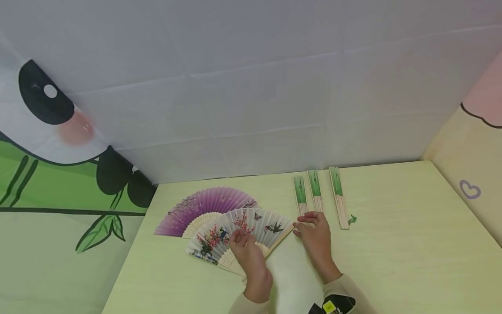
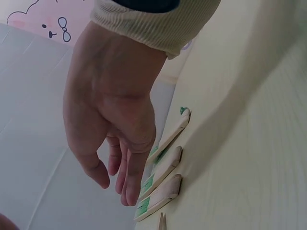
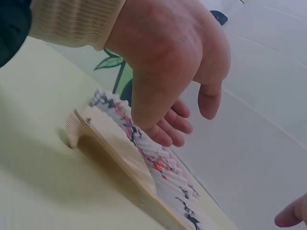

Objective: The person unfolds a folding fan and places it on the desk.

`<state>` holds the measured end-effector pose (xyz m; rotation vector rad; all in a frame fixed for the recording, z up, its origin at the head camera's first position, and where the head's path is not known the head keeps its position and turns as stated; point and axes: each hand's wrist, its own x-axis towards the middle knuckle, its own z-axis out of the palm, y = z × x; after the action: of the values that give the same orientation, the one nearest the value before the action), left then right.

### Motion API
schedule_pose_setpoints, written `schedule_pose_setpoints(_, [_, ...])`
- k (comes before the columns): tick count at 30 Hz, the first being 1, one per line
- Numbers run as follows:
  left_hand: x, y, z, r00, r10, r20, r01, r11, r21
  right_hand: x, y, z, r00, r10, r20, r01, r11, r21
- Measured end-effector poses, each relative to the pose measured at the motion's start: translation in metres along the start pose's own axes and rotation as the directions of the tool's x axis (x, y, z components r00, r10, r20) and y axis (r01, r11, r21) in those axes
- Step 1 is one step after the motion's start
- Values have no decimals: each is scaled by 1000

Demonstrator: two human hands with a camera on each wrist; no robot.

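Observation:
A spread white fan (image 1: 270,220) with painted blossoms, birds and a butterfly lies on the table, its ribs toward the person. Over its ribs hovers my left hand (image 1: 251,261), fingers loosely bent and holding nothing. My right hand (image 1: 317,240) is by the fan's right corner, fingertips close to its edge stick, with nothing gripped. Seen from the right wrist, the fan's pale wooden guard (image 3: 120,163) slants below the relaxed fingers (image 3: 163,134). An open purple fan (image 1: 211,203) lies behind, partly overlapped by the white one.
Three folded fans with green wrappers stand in a row at the back: left one (image 1: 300,189), middle one (image 1: 315,183), right one (image 1: 336,183). A green tassel (image 1: 352,219) lies beside the right one. Printed cloth walls (image 1: 251,109) rise behind the pale table (image 1: 412,244).

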<state>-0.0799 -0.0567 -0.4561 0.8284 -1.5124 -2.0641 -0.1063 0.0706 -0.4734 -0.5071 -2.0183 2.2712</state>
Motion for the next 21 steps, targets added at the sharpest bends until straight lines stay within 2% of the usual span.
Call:
schedule_pose_setpoints(5, [-5, -15, 20, 999, 41, 36, -42, 999, 11, 14, 1, -5, 994, -100, -39, 94, 988, -124])
schedule_pose_setpoints(9, [-8, -24, 34, 995, 62, 80, -66, 997, 46, 22, 7, -7, 979, -195, -55, 174, 948, -266])
schedule_pose_setpoints(12, [-10, -30, 44, 989, 70, 130, -77, 996, 53, 26, 11, -7, 968, -247, -51, 216, 916, -337])
schedule_pose_setpoints(16, [-12, -38, 55, 980, 55, 189, -64, 997, 41, 32, 20, -6, 954, -301, -15, 262, 853, -452])
schedule_pose_setpoints(21, [-16, -46, 67, 971, 17, 239, -28, 999, 41, 36, 31, -5, 919, -390, 57, 350, 739, -575])
